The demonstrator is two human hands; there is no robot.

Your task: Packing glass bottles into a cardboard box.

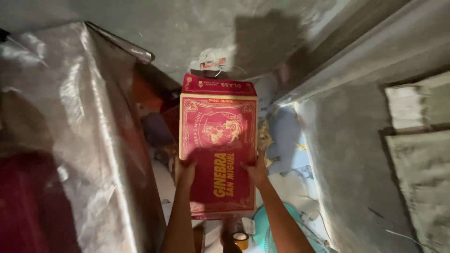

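Far left, a plastic sheet (pixel 70 136) draped over something bulky, shiny, filling that side; dark red showed under it low down. Next in, the left hand (pixel 186 169) pressed on the left long edge of the box (pixel 218 150), fingers curled over the rim, clamped on it. The box was a flat red carton with yellow print and a yellow border, held between both hands in the narrow gap between the sheet and the wall (pixel 356 154). Its long axis ran straight away from the person, near end low between the forearms, far end up by the crumpled wrapper (pixel 211 62) on the grey floor. Both hands sat on the near half, level with each other, so neither was nearer; the box's bulk lay ahead of them. The right hand (pixel 257 169) gripped the right long edge, fingers spread onto the top face, also clamped. Below the box, a tape roll (pixel 241 240) and a teal fan (pixel 274 232). Right of that, grey concrete wall, then pale boards (pixel 417 107) at far right.
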